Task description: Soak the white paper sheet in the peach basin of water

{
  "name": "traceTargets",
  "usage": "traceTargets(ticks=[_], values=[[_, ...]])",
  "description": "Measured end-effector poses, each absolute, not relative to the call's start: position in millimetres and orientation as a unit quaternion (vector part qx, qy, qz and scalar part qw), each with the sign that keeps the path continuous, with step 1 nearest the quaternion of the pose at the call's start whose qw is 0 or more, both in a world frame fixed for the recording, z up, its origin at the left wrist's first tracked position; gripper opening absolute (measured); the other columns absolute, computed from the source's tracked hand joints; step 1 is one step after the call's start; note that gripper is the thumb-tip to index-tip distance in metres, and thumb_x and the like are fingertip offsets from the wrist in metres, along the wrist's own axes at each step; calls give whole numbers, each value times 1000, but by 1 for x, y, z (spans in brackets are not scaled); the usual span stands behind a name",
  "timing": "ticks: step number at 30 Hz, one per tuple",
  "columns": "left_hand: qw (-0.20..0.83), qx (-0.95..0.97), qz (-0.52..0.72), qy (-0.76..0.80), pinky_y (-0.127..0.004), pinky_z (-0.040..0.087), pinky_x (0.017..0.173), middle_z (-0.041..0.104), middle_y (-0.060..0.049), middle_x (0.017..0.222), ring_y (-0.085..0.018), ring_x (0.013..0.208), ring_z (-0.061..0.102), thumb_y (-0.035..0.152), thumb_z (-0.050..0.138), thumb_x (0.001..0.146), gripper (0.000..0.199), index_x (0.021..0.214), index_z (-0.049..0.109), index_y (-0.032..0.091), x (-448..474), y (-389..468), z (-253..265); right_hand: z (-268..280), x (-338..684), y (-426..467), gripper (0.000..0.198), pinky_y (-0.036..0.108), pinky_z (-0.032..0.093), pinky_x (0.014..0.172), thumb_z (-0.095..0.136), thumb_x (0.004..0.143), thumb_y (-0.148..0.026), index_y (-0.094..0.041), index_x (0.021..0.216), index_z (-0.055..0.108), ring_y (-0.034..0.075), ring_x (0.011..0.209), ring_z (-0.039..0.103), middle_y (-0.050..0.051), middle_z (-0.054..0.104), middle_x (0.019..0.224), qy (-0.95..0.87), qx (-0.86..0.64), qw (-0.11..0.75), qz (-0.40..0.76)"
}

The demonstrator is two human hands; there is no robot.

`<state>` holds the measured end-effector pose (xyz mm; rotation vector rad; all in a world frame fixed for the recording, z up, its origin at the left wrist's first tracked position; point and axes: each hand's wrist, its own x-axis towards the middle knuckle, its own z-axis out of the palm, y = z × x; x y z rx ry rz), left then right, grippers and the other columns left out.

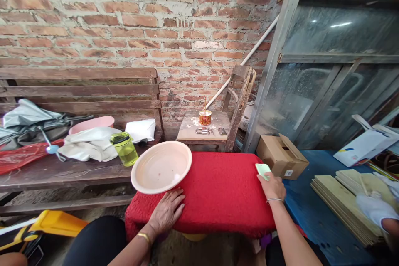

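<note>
My left hand lies with its fingers stretched out on the red cloth, just below the rim of a pale pink basin. Water seems to stand in the basin, which overhangs the cloth's left end. At the far right corner, my right hand is closed round a flat, pale green rectangular block with rounded corners. Part of the block is hidden by my fingers, and I cannot tell what kind of thing it is.
A cardboard box and stacked thin boards occupy the blue table on the right. Another person's white-gloved hand is at the boards. Left, a wooden bench holds a green bottle. Behind stands a wooden chair.
</note>
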<state>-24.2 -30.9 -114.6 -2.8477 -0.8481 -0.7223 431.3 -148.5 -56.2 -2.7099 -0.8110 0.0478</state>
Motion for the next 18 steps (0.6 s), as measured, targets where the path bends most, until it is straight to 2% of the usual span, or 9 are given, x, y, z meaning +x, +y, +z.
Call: traceTargets(ticks=[3, 6, 11, 15, 18], values=[[31, -929, -237, -281, -42, 50, 103, 66, -5, 128, -23, 120, 61, 29, 51, 96, 29, 122, 65, 25, -22, -33, -113, -45, 446, -164, 52, 41, 49, 76, 45, 91, -57, -20, 121, 65, 31, 88, 65, 16, 61, 99, -242, -958, 153, 9], [25, -928, -237, -287, -41, 48, 105, 66, -6, 128, -23, 121, 61, 29, 52, 95, 29, 121, 66, 25, -21, -34, -111, -41, 434, -158, 51, 40, 49, 80, 46, 91, -56, -19, 120, 66, 29, 90, 65, 15, 61, 98, -283, -944, 168, 2], [29, -928, -235, -287, -42, 50, 104, 67, -6, 128, -23, 120, 62, 28, 52, 95, 29, 120, 66, 25, -21, -34, -111, -54, 360, -119, 36, 29, 45, 89, 58, 88, -51, -26, 112, 68, 21, 100, 61, 6, 62, 104, -466, -861, 203, 6], [31, -928, -236, -286, -41, 50, 103, 66, -6, 128, -23, 120, 62, 29, 52, 95, 30, 121, 66, 25, -23, -33, -111, -68, 311, -101, 26, 30, 43, 89, 67, 83, -46, -32, 104, 71, 21, 98, 60, 3, 62, 103, -550, -810, 202, 14], [31, -930, -228, -287, -41, 50, 103, 66, -6, 129, -23, 120, 61, 29, 52, 95, 30, 122, 65, 25, -23, -33, -111, -72, 314, -100, 26, 32, 43, 88, 67, 83, -46, -32, 105, 71, 22, 98, 60, 4, 62, 102, -544, -818, 188, 13]])
